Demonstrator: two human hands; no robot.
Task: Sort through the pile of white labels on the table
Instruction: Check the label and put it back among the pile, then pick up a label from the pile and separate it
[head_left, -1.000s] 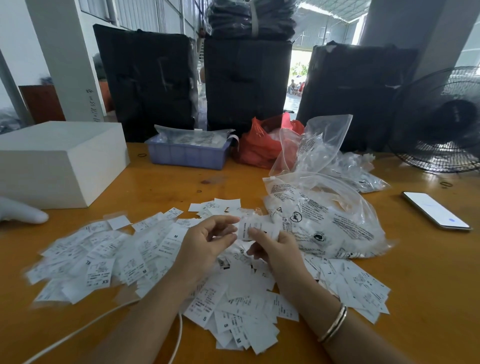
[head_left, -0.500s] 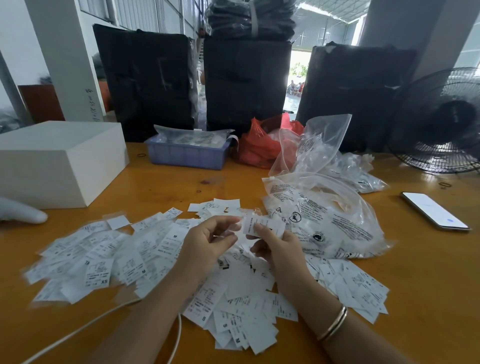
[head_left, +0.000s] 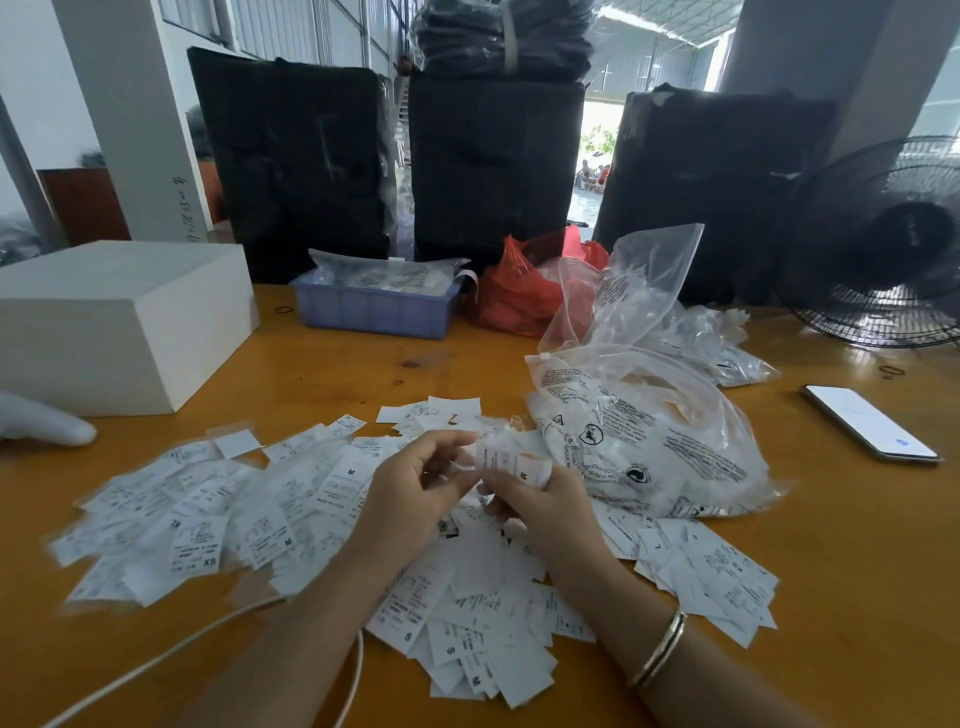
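A wide pile of white labels printed with size letters covers the wooden table in front of me. Above its middle, my right hand pinches a small bunch of white labels, one marked M. My left hand is just left of it, fingers curled, thumb and fingertips at the bunch's left edge; whether it grips the labels is unclear. More labels lie to the right of my right wrist.
A clear plastic bag of labels lies just right of my hands. Behind stand a white box, a blue tray, a red bag and a fan. A phone lies right. A white cable runs near-left.
The bunch in my right hand has shifted slightly left toward my left hand, and my left fingers have closed in on its edge. The pile has not moved.
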